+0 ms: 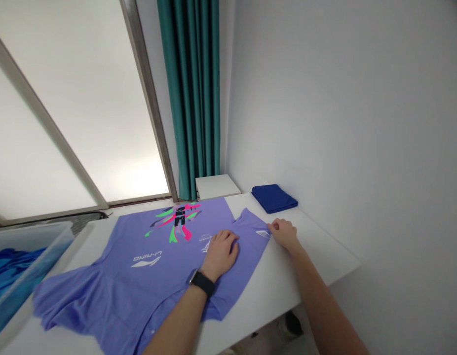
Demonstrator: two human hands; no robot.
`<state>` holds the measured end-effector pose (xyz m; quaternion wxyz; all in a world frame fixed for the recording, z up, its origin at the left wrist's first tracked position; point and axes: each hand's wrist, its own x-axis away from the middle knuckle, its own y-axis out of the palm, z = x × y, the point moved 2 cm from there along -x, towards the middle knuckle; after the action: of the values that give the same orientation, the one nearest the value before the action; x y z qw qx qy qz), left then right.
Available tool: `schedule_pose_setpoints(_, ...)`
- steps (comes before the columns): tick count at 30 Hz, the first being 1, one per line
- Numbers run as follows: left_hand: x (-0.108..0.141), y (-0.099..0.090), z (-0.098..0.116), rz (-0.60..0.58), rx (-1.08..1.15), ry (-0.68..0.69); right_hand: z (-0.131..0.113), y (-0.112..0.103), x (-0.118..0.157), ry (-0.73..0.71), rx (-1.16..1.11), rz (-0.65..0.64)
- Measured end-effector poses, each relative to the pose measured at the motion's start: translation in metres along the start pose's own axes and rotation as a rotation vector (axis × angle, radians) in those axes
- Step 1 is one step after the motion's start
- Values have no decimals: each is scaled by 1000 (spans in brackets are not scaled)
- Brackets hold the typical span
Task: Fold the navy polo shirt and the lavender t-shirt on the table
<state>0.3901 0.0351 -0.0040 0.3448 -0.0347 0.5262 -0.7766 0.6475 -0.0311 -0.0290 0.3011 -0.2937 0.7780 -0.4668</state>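
A purple T-shirt (121,268) lies spread on the white table, its collar end toward me. It bears white lettering and a bright pink, green and black print. My left hand (221,252), with a dark watch on its wrist, rests flat on the shirt's chest, fingers slightly bent. At the sleeve's outer edge, beside a small white logo, my right hand (284,232) pinches the cloth between thumb and fingers. The sleeve on the left side is rumpled and hangs in loose folds.
A folded dark blue cloth (275,198) sits at the table's back right, against the wall. On the left stands a translucent bin (58,246) holding blue fabric (10,268). Behind are a small white cabinet (217,186) and a green curtain (193,98). The table's edge (358,266) ends at right.
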Motion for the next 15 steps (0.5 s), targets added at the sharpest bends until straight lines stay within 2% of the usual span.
schedule_pose_setpoints(5, 10, -3, 21, -47, -70, 158, 1, 0, -3, -65, -180, 18)
schedule_pose_setpoints(8, 19, 1, 34, -112, -54, 244, -1, -2, -6, -109, -235, 26)
schedule_pose_setpoints(11, 25, 10, 39, -191, -49, 286, -1, 0, -7, -113, -230, 21)
schedule_pose_setpoints(15, 28, 18, 36, -227, -51, 299, -2, 6, -8, -91, -140, 17)
